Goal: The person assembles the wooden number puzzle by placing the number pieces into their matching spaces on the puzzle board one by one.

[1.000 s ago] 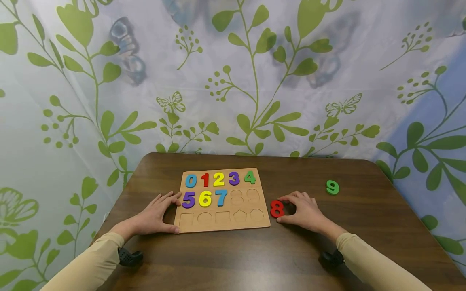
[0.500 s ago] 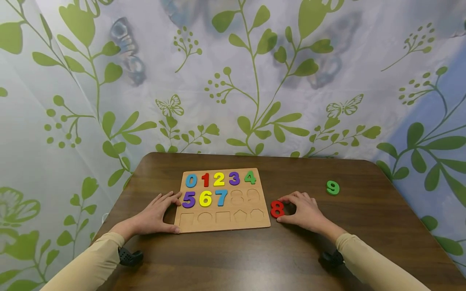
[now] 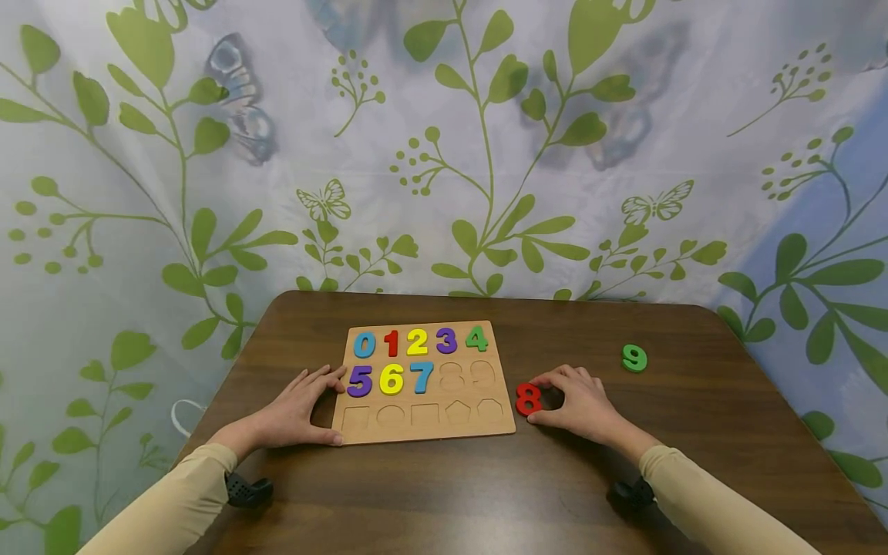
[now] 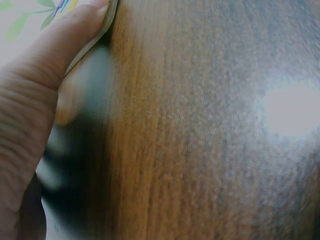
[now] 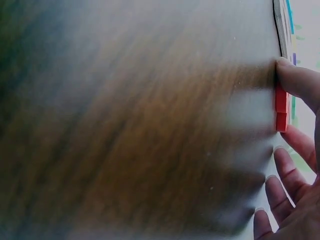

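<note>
A wooden number puzzle board point(image 3: 395, 420) lies on the table, with numbers 0 to 7 seated in its upper two rows. My left hand point(image 3: 298, 412) rests at the board's left edge, index fingertip beside the purple 5 point(image 3: 359, 381), thumb tip at the near corner. In the left wrist view the thumb point(image 4: 65, 42) reaches along that corner. Just off the board's right side, my right hand point(image 3: 579, 402) pinches a red number 8 point(image 3: 528, 399) between thumb and index finger. From the right wrist the red piece point(image 5: 281, 107) appears edge-on, low at the tabletop, its other fingers spread nearby.
A green number 9 point(image 3: 634, 358) lies on the table point(image 3: 444, 493) to the right, beyond my right hand. The board has bare recesses shaped like 8 and 9, plus a front row of geometric recesses. A patterned curtain point(image 3: 444, 154) hangs behind the table.
Both hands, the red 8 and the board stay in place. The curtain's left side has shifted, and more of a white loop shows beside the table's left edge.
</note>
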`<state>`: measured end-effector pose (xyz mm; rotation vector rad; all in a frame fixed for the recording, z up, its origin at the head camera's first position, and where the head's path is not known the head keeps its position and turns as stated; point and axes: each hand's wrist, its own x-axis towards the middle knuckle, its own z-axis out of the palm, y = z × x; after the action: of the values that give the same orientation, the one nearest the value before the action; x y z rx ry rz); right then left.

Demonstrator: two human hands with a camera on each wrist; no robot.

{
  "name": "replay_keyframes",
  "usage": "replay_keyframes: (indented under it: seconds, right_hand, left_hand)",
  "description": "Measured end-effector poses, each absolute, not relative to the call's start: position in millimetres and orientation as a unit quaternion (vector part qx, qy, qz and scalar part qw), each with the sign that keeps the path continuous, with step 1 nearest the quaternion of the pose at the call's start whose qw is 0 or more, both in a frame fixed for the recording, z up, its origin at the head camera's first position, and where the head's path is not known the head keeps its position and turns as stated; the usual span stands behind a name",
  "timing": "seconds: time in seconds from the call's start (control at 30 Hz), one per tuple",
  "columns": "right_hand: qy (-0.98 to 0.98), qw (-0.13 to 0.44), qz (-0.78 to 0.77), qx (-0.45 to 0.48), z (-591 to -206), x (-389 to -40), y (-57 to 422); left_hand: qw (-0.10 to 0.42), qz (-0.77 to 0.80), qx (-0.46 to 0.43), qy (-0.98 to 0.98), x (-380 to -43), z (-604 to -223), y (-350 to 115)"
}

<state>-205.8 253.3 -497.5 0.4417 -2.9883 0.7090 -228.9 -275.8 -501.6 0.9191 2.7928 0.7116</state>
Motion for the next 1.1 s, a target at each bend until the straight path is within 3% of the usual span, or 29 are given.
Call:
replay_keyframes:
  seconds: [1.1]
  right_hand:
    - [-0.964,0.054,0.214,0.15,-507.2,-204.0,247.6]
  left_hand:
    - [0.042,0.222,0.313,0.922,-237.7,-514.3,-280.0]
